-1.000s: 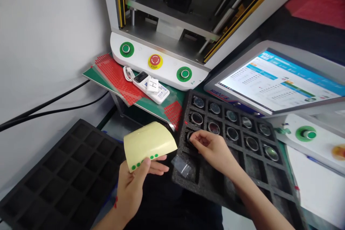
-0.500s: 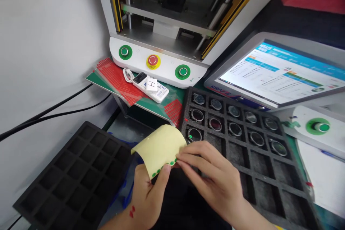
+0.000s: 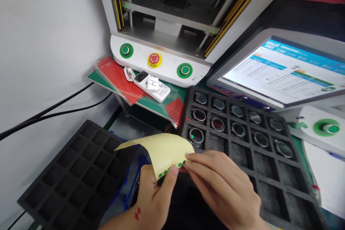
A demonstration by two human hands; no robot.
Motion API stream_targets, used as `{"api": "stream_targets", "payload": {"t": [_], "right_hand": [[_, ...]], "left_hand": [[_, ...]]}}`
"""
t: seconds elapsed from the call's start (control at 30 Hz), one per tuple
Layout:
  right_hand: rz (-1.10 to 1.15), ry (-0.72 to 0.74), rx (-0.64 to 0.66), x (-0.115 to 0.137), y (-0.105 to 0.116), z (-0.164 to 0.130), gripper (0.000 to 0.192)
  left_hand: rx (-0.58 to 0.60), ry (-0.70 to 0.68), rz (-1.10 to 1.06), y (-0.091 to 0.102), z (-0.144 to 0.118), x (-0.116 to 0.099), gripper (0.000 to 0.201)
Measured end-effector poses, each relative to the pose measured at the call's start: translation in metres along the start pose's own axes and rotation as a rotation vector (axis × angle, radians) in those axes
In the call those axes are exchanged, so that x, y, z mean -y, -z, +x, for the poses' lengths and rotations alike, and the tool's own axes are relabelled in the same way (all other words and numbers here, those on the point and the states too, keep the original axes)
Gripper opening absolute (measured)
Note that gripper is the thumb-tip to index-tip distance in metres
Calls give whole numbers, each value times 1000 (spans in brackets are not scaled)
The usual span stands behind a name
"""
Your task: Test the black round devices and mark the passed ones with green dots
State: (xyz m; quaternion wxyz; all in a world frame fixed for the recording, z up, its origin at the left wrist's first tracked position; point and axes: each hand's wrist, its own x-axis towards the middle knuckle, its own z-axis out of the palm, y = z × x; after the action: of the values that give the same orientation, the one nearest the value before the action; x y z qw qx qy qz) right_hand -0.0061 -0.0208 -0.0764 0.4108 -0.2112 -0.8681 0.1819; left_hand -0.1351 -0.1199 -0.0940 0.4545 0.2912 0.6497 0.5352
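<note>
My left hand (image 3: 155, 197) holds a curled yellow sticker sheet (image 3: 164, 149) by its lower edge, where a row of small green dot stickers (image 3: 172, 169) runs. My right hand (image 3: 223, 187) has its fingertips at the rightmost dots on that edge, touching the sheet. Just beyond is a black foam tray (image 3: 258, 172) whose far cells hold several round glass lenses; one lens (image 3: 196, 135) at the near left carries a green dot.
An empty black foam tray (image 3: 72, 176) lies at the left. Behind stands a machine with two green buttons and a red stop button (image 3: 153, 59). A white device (image 3: 151, 85) rests on a green mat with red stickers. A tilted touchscreen (image 3: 285, 73) sits at right.
My right hand left the lens in the tray and came back to the sticker sheet's edge. The lens now shows a green dot. The sheet has shifted right and lower.
</note>
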Motion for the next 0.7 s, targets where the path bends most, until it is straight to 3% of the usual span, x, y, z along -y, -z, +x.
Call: {"api": "stream_targets", "payload": {"t": [0.2,0.4,0.57,0.63,0.7], "right_hand": [[-21,10,50,-1,-1,0,12],[8,-1,6,-1,-1,0,10],[-6,18,26,3,-5,-3,12],[16,32,8,-9,-9,-2,12],[94,-157,-60,-35,-14,1,9]], "left_hand": [[-14,-2,48,4,-2,1,22],[-52,-23,86,2,-2,-5,21],[-7,-47,93,4,1,-6,24],[45,-43,71,6,5,-10,27],[67,-38,29,9,11,-14,31]]}}
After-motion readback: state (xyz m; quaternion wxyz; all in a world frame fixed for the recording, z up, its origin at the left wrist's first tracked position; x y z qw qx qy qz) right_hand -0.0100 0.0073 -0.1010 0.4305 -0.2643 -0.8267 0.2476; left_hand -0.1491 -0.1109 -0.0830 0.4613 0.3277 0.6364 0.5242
